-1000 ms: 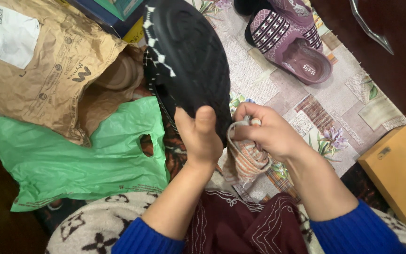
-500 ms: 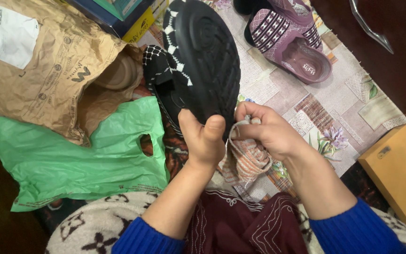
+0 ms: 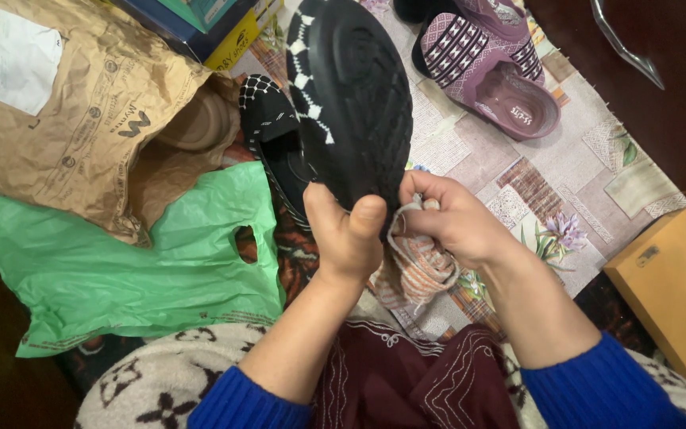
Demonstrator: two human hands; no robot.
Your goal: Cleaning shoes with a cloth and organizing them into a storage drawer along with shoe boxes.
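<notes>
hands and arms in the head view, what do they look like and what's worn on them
Two bare hands, left hand and right hand, with no gloves; no rings or watch can be seen. Both forearms are uncovered, and bright blue ribbed-knit sleeves are pushed up toward the elbows.

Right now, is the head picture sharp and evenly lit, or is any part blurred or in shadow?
Head view: the black shoe sole, left hand and right hand are sharp under soft, even light; no glare; the lower left corner falls into dark shadow.
</notes>
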